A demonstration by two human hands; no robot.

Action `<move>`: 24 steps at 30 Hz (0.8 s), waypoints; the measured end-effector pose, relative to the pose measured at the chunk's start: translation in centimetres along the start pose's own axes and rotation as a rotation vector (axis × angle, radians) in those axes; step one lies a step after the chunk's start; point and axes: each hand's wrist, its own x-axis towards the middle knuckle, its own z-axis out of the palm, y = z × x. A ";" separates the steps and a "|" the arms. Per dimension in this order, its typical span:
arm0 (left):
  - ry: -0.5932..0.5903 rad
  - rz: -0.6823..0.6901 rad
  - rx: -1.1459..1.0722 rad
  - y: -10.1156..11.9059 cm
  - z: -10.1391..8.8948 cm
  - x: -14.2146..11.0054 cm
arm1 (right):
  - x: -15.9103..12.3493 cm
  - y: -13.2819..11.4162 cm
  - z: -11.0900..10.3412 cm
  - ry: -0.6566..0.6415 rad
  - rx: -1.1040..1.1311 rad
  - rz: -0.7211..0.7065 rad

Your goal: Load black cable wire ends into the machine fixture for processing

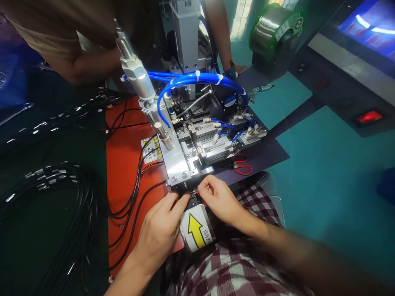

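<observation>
My right hand [220, 202] is closed in a pinch at the front of a metal bench machine [177, 166]. Between its fingertips is a thin wire [196, 192] with a bit of red. My left hand [162, 220] lies just left of it, thumb and fingers bent together at the machine's front edge; what they grip is hidden. Below the fingertips sits a small black block [193, 200]. In front of it is a white plate [197, 230] with a yellow arrow pointing at the machine.
Black cables [135, 185] cross the orange mat [123, 226], and a coiled cable bundle [80, 197] lies left. Blue air hoses [200, 78] arch over the machine. A solder wire spool [271, 31] stands behind right. Red wire loops [243, 169] stick out. Another person's arm [98, 65] is across.
</observation>
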 end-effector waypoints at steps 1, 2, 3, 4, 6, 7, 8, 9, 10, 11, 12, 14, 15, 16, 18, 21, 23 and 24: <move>0.001 0.001 0.003 0.0 0.0 0.0 | 0.2 0.6 -0.1 -0.040 0.052 0.058; 0.004 -0.001 0.006 0.0 0.0 0.0 | 0.3 1.1 -0.3 -0.068 0.090 0.105; 0.007 -0.004 0.010 0.0 0.0 0.0 | 0.4 1.6 -0.5 -0.067 0.104 0.131; 0.009 -0.007 0.014 0.0 0.0 0.0 | 0.4 2.0 -0.8 -0.045 0.104 0.136; 0.010 -0.012 0.014 0.1 -0.1 0.1 | 0.3 2.1 -1.3 0.009 0.109 0.110; 0.007 -0.017 0.011 0.1 -0.1 0.1 | 0.1 1.9 -1.6 0.017 0.115 0.085; 0.004 -0.023 0.008 0.1 -0.1 0.2 | -0.1 1.5 -1.7 0.012 0.117 0.052; 0.002 -0.026 0.005 0.1 -0.2 0.2 | -0.2 1.0 -1.8 0.000 0.111 0.017; -0.001 -0.030 0.001 0.1 -0.2 0.2 | -0.3 0.5 -1.7 -0.010 0.100 -0.016; -0.003 -0.032 -0.004 0.1 -0.2 0.2 | -0.4 0.1 -1.6 -0.015 0.086 -0.043; -0.005 -0.032 -0.008 0.1 -0.2 0.2 | -0.4 -0.2 -1.4 -0.012 0.074 -0.059; -0.002 -0.028 -0.020 0.1 -0.1 0.1 | -0.4 -0.4 -1.0 0.011 0.063 -0.072; 0.000 -0.028 -0.026 0.0 -0.1 0.0 | -0.3 -0.3 -0.8 0.019 0.052 -0.073; 0.003 -0.030 -0.031 0.0 0.0 0.0 | -0.3 -0.2 -0.7 0.022 0.034 -0.079; 0.006 -0.032 -0.040 0.0 0.0 0.0 | -0.3 -0.1 -0.6 0.022 -0.022 -0.123; 0.008 -0.031 -0.047 0.0 0.0 0.0 | -0.4 -0.2 -0.5 0.046 -0.109 -0.220; 0.010 -0.032 -0.054 0.0 0.0 0.0 | -0.4 -0.3 -0.4 0.061 -0.133 -0.238; 0.010 -0.034 -0.059 0.0 -0.1 0.1 | -0.4 -0.2 -0.4 0.063 -0.136 -0.233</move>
